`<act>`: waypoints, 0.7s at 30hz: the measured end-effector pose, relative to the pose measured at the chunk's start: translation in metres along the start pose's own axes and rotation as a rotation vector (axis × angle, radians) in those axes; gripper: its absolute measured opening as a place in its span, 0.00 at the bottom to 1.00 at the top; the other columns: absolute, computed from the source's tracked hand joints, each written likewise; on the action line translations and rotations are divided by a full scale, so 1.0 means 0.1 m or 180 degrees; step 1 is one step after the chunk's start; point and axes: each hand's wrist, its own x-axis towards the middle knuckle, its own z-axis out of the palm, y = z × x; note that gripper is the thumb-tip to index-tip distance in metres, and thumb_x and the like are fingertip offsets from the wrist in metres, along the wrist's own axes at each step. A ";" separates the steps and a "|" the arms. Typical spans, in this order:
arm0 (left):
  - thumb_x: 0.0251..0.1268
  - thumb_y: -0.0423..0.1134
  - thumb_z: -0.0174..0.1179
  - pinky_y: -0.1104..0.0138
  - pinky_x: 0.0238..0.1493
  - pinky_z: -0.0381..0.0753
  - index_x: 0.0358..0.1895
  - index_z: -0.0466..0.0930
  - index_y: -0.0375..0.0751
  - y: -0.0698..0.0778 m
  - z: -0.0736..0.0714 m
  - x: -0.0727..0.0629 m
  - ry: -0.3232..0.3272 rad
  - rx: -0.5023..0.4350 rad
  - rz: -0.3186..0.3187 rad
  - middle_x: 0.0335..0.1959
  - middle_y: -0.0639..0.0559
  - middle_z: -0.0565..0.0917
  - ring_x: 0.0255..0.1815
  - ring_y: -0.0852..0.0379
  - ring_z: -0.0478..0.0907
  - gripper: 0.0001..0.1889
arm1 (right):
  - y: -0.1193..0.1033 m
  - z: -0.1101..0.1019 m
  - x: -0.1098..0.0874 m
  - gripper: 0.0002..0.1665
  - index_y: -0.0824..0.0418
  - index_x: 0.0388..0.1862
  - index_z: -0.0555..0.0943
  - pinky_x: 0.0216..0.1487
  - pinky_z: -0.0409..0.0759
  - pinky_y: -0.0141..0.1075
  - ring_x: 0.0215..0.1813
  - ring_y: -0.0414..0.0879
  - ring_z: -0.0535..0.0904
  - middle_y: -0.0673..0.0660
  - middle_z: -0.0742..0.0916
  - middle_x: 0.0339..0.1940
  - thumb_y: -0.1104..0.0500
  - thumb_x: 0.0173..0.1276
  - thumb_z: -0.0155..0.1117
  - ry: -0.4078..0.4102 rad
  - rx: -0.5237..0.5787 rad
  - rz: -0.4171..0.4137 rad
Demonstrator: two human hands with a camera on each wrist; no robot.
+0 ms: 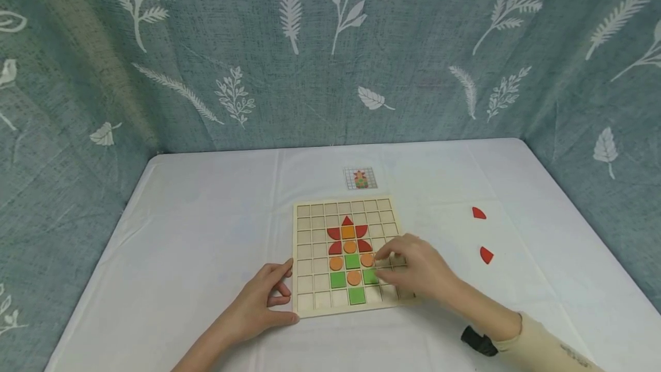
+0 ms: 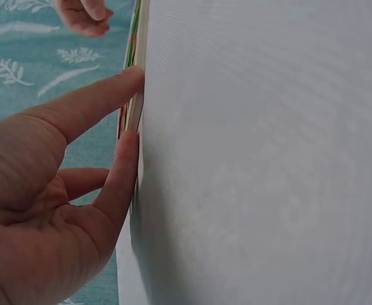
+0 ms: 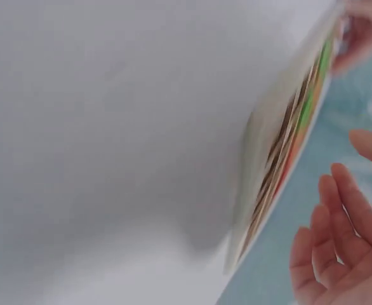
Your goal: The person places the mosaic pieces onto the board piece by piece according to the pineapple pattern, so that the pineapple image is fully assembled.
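A pale wooden grid board (image 1: 313, 252) lies on the white cloth. Red, orange and green flat pieces sit in its cells, among them an orange square (image 1: 348, 232), an orange disc (image 1: 353, 278) and a green square (image 1: 357, 295). My left hand (image 1: 258, 303) rests at the board's left side, its thumb at the near corner and a fingertip on the edge; the left wrist view shows both touching the rim. Above the board's right part hovers my right hand (image 1: 415, 266), beside an orange disc (image 1: 367, 260) and a green square (image 1: 370, 276). Its fingers are parted, with nothing visible between them.
A small pattern card (image 1: 361, 178) lies beyond the board. Two loose red quarter-round pieces (image 1: 478, 213) are on the cloth to the right. Near the right sleeve (image 1: 542, 340) is a black object (image 1: 478, 341). A patterned teal curtain (image 1: 330, 90) hangs behind the table.
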 end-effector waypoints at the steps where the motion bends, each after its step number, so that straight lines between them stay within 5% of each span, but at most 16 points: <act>1: 0.47 0.32 0.76 0.73 0.52 0.81 0.73 0.55 0.27 0.00 0.00 0.00 0.0002 -0.0006 0.0000 0.59 0.40 0.66 0.46 0.56 0.71 0.51 | 0.08 -0.06 -0.01 0.12 0.52 0.38 0.86 0.38 0.81 0.35 0.39 0.42 0.77 0.42 0.86 0.37 0.54 0.56 0.77 0.0087 -0.0012 0.0096; 11: 0.46 0.31 0.77 0.73 0.52 0.82 0.73 0.55 0.27 0.02 0.00 -0.01 0.0032 -0.0023 -0.0021 0.58 0.40 0.66 0.46 0.56 0.71 0.51 | 1.03 -0.72 -0.20 0.19 0.66 0.50 0.82 0.35 0.80 0.41 0.43 0.55 0.78 0.63 0.84 0.44 0.60 0.62 0.71 0.0604 -0.0342 0.0811; 21: 0.46 0.32 0.76 0.73 0.52 0.81 0.73 0.55 0.26 0.02 -0.01 -0.01 0.0007 -0.0007 -0.0049 0.58 0.40 0.66 0.46 0.56 0.71 0.51 | 1.38 -0.96 -0.25 0.30 0.71 0.60 0.74 0.36 0.78 0.40 0.47 0.59 0.73 0.69 0.78 0.50 0.59 0.63 0.68 0.0463 -0.0320 0.1379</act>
